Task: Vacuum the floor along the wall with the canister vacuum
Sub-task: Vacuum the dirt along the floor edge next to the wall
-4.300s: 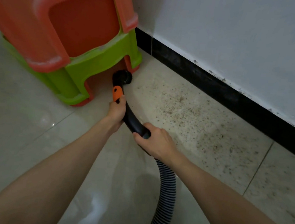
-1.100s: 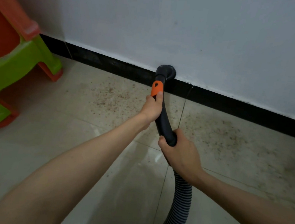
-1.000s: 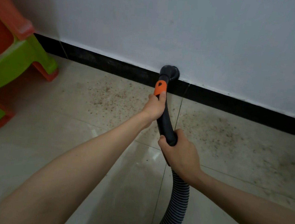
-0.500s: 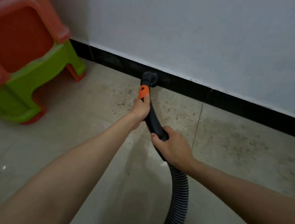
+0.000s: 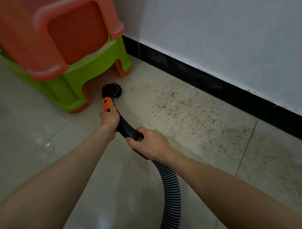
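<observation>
While both hands grip the curved black wand (image 5: 127, 128) of the canister vacuum, the relation that counts is where the dirt lies from them: the speckled grit (image 5: 189, 110) spreads ahead of and to the right of the right hand (image 5: 150, 144), running on toward the black skirting (image 5: 222, 84) at the foot of the wall (image 5: 226, 35), whereas the round nozzle (image 5: 113, 91) sits ahead of the left hand (image 5: 109, 119), just beside the foot of the stacked green and orange stools (image 5: 69, 58). The wand's long axis runs from the right hand forward and leftward to the nozzle, so the suction end points away from most of the debris. The left hand is the nearer to the nozzle, its fingers wrapped round the wand just behind the orange slider (image 5: 107, 105), thumb up against it; the right hand clamps the rear of the handle where the ribbed hose (image 5: 172, 193) begins and trails back beneath the right forearm. Both arms reach forward, nearly straight, hands close together on the one handle. Whether the nozzle's rim actually touches the tile is hard to judge from this angle, though it appears to. The next sweep probably needs the left hand to swing the nozzle rightward, across the grit and toward the skirting, with the right hand acting as the pivot.
</observation>
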Demonstrator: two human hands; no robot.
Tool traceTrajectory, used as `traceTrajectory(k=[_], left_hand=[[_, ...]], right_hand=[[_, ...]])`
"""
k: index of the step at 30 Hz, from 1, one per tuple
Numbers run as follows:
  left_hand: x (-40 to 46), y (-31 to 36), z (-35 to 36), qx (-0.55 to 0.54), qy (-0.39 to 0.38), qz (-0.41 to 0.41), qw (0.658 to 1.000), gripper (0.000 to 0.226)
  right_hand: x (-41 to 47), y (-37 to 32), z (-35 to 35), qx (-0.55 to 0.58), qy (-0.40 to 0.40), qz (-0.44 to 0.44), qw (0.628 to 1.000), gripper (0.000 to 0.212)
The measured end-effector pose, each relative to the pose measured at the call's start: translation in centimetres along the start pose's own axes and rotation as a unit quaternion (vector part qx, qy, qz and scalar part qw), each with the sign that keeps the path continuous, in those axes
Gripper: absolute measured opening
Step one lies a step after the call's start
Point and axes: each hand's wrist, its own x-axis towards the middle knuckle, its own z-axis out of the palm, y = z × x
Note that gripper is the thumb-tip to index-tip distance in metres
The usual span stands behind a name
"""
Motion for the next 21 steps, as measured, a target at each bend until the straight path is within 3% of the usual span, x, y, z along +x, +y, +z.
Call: traceTrajectory(k=[4,21], left_hand=[[0.6,-0.2,0.5,0.030,-0.001,0.010,0.999,0.064],[-2.6,3.6,11.1,0.106,-0.165,0.085,0.977,0.064]], right_hand=[[0.7,0.6,0.9,0.017,0.003,0.010,1.000,0.031],[-0.2,6.4,-3.1,0.123,0.140,0.112,0.976,0.027]])
